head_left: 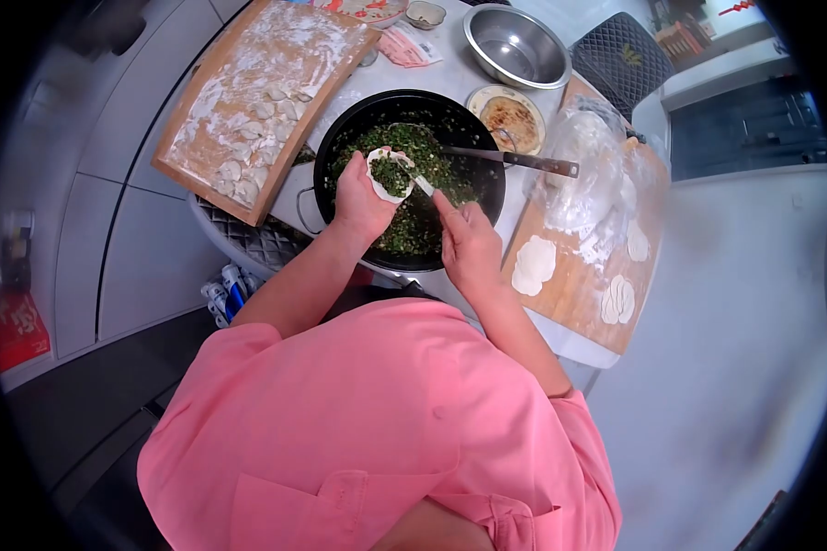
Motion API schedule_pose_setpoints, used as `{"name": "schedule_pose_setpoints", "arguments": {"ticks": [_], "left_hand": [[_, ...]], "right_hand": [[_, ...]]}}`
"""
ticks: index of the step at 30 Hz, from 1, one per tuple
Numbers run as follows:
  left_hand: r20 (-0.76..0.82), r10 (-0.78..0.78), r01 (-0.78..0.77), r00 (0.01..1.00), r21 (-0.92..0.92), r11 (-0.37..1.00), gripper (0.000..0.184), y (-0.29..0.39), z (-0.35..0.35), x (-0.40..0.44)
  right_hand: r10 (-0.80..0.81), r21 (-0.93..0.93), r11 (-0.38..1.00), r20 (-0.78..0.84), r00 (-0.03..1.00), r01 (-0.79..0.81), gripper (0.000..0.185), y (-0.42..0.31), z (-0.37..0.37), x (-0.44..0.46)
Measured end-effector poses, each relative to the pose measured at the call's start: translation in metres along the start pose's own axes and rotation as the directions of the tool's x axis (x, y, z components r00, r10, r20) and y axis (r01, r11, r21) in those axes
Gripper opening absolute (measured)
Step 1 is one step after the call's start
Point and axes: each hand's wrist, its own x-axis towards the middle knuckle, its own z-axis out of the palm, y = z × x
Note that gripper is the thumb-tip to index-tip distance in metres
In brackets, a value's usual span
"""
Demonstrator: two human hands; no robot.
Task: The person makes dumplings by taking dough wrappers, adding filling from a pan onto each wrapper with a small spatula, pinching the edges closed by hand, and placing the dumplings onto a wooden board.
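My left hand point(362, 200) holds a round dumpling wrapper point(375, 174) over the black pot, its fingers curled around the edge. Green chopped filling point(391, 178) lies in the middle of the wrapper. In my right hand point(470, 237) is a utensil with a light handle point(424, 185), tilted toward the wrapper; its tip is at the filling, so its full shape is hidden. Below both hands, the wide black pot point(492, 184) contains more chopped green filling point(412, 230). A long-handled tool point(524, 160) rests in the pot, its handle over the right rim.
On the left, a floured wooden board point(276, 55) bears several finished dumplings point(248, 151). Right of the pot, another board point(560, 285) carries flat wrappers point(534, 264) and a plastic bag point(579, 165). A steel bowl point(516, 46) and a plate with a browned flatbread point(511, 123) stand behind.
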Motion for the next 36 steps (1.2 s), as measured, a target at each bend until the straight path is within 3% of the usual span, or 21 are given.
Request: {"name": "schedule_pose_setpoints", "arguments": {"ticks": [9,12,14,16,18,22,24,27,31,33,36], "left_hand": [[-0.013,-0.01,0.01,1.0,0.009,1.0,0.044,-0.002,-0.004,0.003],[0.236,0.059,-0.113,0.97,0.223,0.968,0.041,-0.011,-0.011,0.004],[0.088,-0.026,0.012,0.996,0.156,0.988,0.042,-0.01,-0.001,-0.004],[0.133,0.036,-0.075,0.99,0.297,0.952,0.041,-0.008,-0.002,-0.004],[-0.027,-0.062,0.064,0.998,0.068,0.996,0.041,-0.004,0.003,-0.005],[-0.031,-0.08,0.082,0.996,0.081,0.993,0.042,-0.005,0.001,-0.005],[-0.001,-0.093,0.092,0.996,0.099,0.991,0.042,-0.004,0.001,-0.006],[0.047,-0.041,0.04,0.998,0.032,0.999,0.051,0.003,-0.014,0.006],[-0.006,-0.058,0.058,0.998,0.025,0.998,0.053,0.01,-0.009,0.0],[0.021,-0.062,0.061,0.998,0.042,0.997,0.053,0.01,-0.012,0.001],[0.063,-0.065,0.06,0.996,0.083,0.995,0.051,0.006,-0.012,-0.001]], "right_hand": [[0.049,0.101,0.994,-0.022,0.999,-0.047,0.038,0.006,0.0,0.001],[0.043,0.094,0.995,-0.033,0.999,-0.04,0.037,0.006,0.005,0.007],[0.036,0.078,0.996,0.004,0.999,-0.036,0.038,0.002,0.004,0.003],[0.023,0.064,0.998,0.045,0.999,-0.026,0.039,0.0,0.004,0.002],[0.003,0.077,0.997,-0.006,1.0,-0.003,0.04,0.001,0.004,-0.001],[-0.014,0.012,1.0,-0.014,1.0,0.014,0.042,0.0,0.003,0.005],[-0.024,-0.025,0.999,0.105,0.994,0.027,0.042,-0.002,0.002,0.002],[-0.033,-0.035,0.999,-0.001,0.999,0.033,0.043,0.005,-0.004,-0.004],[0.062,-0.046,0.997,0.021,0.998,-0.061,0.042,0.011,-0.011,-0.014],[-0.007,0.037,0.999,0.053,0.999,0.005,0.04,0.006,-0.018,-0.019],[-0.106,-0.029,0.994,0.058,0.993,0.108,0.04,-0.005,-0.025,-0.018]]}}
